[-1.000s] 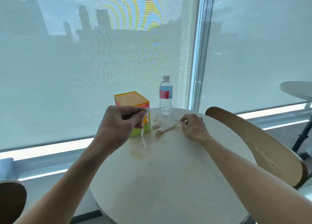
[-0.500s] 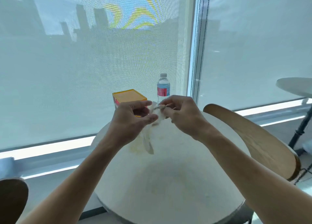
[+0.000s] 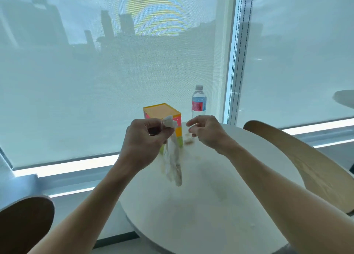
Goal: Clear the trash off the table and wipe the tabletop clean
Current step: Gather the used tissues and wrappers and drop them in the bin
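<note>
My left hand (image 3: 145, 138) is raised above the round white table (image 3: 201, 206) and grips a bunch of used white tissue (image 3: 173, 158) whose ends hang down to the tabletop. My right hand (image 3: 206, 132) hovers just to the right of it with loosely curled fingers and holds nothing. A small crumpled tissue scrap (image 3: 188, 140) lies on the table below my right hand. Faint yellowish stains (image 3: 222, 194) mark the tabletop.
A colourful tissue box (image 3: 162, 113) stands at the table's far edge, partly behind my left hand. A water bottle (image 3: 198, 102) stands to its right by the window frame. Wooden chair backs curve at the right (image 3: 306, 163) and lower left (image 3: 23, 223).
My right hand passed its tissue pieces to my left hand and has drawn away to the right. My left hand now holds the gathered tissue.
</note>
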Motion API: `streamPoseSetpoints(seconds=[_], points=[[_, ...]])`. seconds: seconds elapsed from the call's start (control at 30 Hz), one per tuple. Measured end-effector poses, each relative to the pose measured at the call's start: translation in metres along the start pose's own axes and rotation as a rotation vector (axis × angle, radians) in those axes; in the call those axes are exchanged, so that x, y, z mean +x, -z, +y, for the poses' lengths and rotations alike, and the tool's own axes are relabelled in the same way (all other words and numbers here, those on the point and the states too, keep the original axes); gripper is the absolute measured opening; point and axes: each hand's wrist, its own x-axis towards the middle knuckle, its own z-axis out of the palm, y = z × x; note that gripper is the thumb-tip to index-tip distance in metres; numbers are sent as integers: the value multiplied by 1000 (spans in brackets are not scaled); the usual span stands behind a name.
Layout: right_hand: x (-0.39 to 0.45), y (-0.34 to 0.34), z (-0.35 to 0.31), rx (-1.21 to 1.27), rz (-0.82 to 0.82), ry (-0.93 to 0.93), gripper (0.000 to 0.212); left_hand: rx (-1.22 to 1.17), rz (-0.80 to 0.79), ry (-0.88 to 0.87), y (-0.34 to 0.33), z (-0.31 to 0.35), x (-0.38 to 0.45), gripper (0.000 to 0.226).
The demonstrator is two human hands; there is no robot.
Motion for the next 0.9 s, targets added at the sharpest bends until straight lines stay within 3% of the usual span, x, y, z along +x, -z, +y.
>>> streamPoseSetpoints(seconds=[0.1, 0.3, 0.4, 0.57, 0.9], points=[[20, -18, 23, -193, -22, -62, 23, -17, 3, 0, 8, -3, 0, 17], [45, -41, 39, -700, -100, -48, 59, -19, 13, 16, 14, -7, 2, 18], [52, -46, 45, -801, -178, -80, 57, -21, 5, 19, 15, -6, 2, 16], [48, -42, 51, -857, -164, 42, 26, 10, 9, 5, 9, -2, 0, 13], [7, 10, 36, -530, 42, 148, 16, 11, 6, 9, -16, 27, -17, 9]])
